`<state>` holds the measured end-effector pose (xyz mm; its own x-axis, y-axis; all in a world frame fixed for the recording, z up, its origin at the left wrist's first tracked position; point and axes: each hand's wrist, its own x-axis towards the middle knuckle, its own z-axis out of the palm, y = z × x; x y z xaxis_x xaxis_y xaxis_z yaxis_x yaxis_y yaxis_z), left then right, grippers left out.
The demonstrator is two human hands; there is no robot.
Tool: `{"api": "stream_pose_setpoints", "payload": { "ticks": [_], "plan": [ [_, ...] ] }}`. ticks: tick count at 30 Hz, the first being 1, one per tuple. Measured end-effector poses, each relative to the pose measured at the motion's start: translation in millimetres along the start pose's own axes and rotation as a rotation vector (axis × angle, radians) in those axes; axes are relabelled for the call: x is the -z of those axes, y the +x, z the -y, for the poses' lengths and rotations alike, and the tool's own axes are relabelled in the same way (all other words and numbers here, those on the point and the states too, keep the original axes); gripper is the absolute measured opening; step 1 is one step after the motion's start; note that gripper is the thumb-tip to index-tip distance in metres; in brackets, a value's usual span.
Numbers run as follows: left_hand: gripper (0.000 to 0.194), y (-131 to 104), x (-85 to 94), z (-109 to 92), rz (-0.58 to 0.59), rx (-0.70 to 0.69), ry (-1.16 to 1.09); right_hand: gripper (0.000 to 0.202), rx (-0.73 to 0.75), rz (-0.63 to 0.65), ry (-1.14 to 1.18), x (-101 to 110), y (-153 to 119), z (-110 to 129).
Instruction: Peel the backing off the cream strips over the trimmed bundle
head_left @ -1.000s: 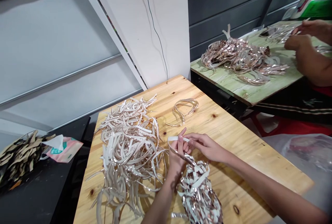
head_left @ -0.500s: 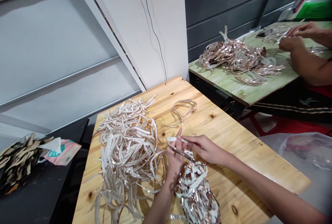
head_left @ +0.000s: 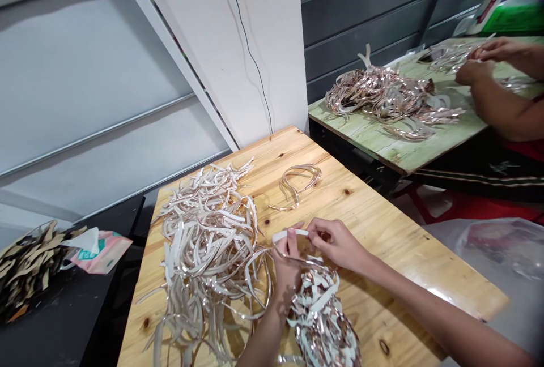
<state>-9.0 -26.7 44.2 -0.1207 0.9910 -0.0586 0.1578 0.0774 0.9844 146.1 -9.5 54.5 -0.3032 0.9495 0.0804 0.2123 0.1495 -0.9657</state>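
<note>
My left hand [head_left: 288, 259] is closed on a pale strip [head_left: 279, 236] with a shiny side, its thumb pressing on it. The strip's other end is pinched in the fingers of my right hand [head_left: 334, 239], a short way to the right. A shiny length loops below and between both hands. Just beneath them lies a bundle of white and rose-gold strips [head_left: 325, 321]. To the left a large tangled pile of similar strips [head_left: 212, 242] covers the wooden table [head_left: 365, 208]. Beyond my hands rests a thin loose coil [head_left: 293, 186].
At the right, another person's hands [head_left: 484, 64] work over a green table [head_left: 382, 146] holding a shiny pile [head_left: 382, 92]. A tissue pack [head_left: 104, 251] and dark strips [head_left: 29, 265] lie on a black surface at left. A plastic bag [head_left: 497, 248] is at right.
My left index finger has lowered. My right hand has turned and shifted slightly, and the strip between my hands now lies straighter, with its shiny length further right.
</note>
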Motion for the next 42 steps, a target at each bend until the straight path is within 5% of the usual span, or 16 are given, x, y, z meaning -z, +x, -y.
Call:
{"api": "stream_pose_setpoints", "payload": {
  "ticks": [6,11,14,26,33,42],
  "plan": [
    [0.051,4,2.2,14,0.004,-0.261,0.128,0.014,0.045,0.072,0.154,7,-4,6],
    [0.035,-2,6.5,11,0.296,-0.286,0.001,0.010,0.094,0.057,0.089,5,-3,2],
    [0.035,-2,6.7,8,0.357,-0.238,0.020,0.009,0.085,0.059,0.088,4,-3,2],
    [0.042,-3,1.8,14,0.236,-0.266,-0.016,0.011,-0.103,0.022,0.541,-6,1,-1],
    [0.040,0,-6.7,24,0.136,-0.097,-0.278,0.009,-0.211,-0.089,0.892,-9,4,-8],
    [0.045,-3,-2.4,28,0.024,-0.173,-0.191,0.026,-0.128,-0.118,0.859,-8,7,-10]
  ]
}}
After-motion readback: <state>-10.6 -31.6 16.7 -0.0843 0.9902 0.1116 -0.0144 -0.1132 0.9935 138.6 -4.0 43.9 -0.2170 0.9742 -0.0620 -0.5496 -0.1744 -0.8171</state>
